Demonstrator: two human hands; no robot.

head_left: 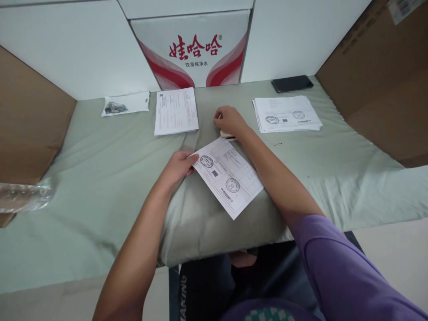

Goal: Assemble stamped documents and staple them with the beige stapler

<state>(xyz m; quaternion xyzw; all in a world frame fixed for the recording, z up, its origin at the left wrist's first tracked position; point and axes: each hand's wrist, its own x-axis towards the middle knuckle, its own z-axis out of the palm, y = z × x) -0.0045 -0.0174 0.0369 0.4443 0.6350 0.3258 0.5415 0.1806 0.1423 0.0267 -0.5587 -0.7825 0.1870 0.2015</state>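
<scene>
— Position of the stamped sheet point(227, 176)?
— It lies tilted on the cloth-covered surface point(100, 178), directly before the person. The left hand point(179, 167) pins its near-left corner, fingers curled over the paper's edge.
— And the right hand point(229, 120)?
— It is closed over a small tan object point(227, 134) just beyond the sheet's far corner; what that object is cannot be told.
— Surroundings?
— One single sheet point(176, 110) lies far left, a paper stack point(287, 113) to the right, a dark phone point(292, 83) behind the stack, and a printed carton point(194, 49) at the back.
</scene>
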